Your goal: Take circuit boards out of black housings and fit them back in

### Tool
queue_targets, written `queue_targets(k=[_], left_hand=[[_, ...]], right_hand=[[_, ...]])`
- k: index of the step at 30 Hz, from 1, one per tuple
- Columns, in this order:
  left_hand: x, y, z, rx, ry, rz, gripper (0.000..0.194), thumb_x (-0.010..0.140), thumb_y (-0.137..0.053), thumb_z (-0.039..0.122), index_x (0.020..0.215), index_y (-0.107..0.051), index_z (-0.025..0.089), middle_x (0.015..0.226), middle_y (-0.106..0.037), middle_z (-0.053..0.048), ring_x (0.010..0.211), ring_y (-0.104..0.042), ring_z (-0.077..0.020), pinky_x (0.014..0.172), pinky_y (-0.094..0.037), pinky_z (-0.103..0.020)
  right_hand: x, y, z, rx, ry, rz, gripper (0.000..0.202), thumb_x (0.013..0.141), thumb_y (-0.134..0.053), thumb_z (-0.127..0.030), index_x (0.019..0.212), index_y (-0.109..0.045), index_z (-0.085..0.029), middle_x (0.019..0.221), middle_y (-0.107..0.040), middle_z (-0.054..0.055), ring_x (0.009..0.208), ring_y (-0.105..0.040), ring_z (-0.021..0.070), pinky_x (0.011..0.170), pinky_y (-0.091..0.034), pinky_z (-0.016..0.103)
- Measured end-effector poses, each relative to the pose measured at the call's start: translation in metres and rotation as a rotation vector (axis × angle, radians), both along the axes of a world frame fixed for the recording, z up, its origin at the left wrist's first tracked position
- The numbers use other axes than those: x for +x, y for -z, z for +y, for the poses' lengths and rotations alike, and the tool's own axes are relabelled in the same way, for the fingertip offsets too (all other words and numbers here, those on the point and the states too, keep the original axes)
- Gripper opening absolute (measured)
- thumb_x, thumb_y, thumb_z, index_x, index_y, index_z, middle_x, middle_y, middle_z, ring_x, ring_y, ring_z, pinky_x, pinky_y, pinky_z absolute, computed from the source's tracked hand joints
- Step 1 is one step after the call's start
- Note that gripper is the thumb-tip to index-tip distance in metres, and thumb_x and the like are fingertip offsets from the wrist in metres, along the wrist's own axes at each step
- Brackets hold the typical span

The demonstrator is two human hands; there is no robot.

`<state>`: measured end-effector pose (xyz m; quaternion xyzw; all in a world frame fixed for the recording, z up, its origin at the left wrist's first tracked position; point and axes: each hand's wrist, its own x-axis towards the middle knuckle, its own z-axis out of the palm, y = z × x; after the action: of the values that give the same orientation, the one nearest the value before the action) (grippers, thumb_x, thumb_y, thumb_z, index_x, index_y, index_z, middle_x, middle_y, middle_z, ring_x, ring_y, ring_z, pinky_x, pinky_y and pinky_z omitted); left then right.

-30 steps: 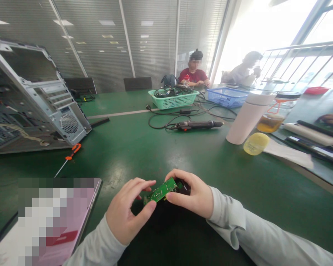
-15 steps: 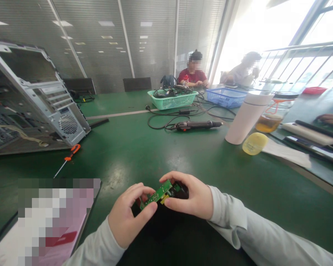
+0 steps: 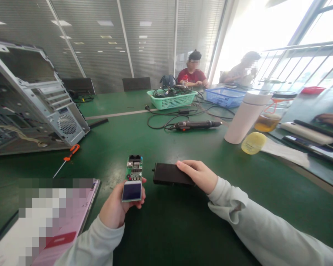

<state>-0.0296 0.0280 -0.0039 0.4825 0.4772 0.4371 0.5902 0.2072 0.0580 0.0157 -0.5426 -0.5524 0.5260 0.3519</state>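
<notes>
A green circuit board (image 3: 135,171) with a small dark screen at its near end and black sockets at its far end rests in my left hand (image 3: 119,202), the fingers wrapped beneath it. My right hand (image 3: 201,176) grips the right end of a flat black case (image 3: 169,174), thumb on top and fingers mostly hidden behind it. Board and case are apart, side by side over the green table (image 3: 144,244).
An open metal computer case (image 3: 69,123) and an orange screwdriver (image 3: 72,151) lie left. Farther back are a black electric screwdriver (image 3: 197,125), a green basket (image 3: 174,100) of cables and a blue basket (image 3: 224,98). A pale tumbler (image 3: 245,118) stands right. Two people sit beyond.
The board has come away from the black case. My left hand has turned it screen up, slightly left, while my right hand has moved a little right with the case.
</notes>
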Motion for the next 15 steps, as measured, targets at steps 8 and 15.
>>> queue_targets(k=[8, 15], left_hand=[[0.004, -0.004, -0.006, -0.083, 0.138, -0.039, 0.056, 0.084, -0.037, 0.055, 0.105, -0.066, 0.012, 0.079, -0.072, -0.014, 0.064, -0.067, -0.0225, 0.055, -0.051, -0.031], [0.005, -0.003, -0.006, -0.079, 0.097, -0.048, 0.054, 0.084, -0.040, 0.054, 0.107, -0.066, 0.013, 0.084, -0.073, -0.014, 0.067, -0.067, -0.0233, 0.057, -0.052, -0.032]], right_hand=[[-0.010, 0.005, -0.006, -0.494, -0.176, 0.301, 0.062, 0.098, -0.015, -0.053, 0.081, -0.059, -0.012, 0.059, -0.055, 0.005, 0.044, -0.050, 0.0095, 0.041, -0.036, 0.017], [-0.013, 0.003, -0.010, -0.759, -0.278, 0.668, 0.066, 0.099, -0.008, -0.047, 0.095, -0.062, -0.010, 0.051, -0.054, 0.002, 0.037, -0.050, 0.0085, 0.040, -0.036, 0.016]])
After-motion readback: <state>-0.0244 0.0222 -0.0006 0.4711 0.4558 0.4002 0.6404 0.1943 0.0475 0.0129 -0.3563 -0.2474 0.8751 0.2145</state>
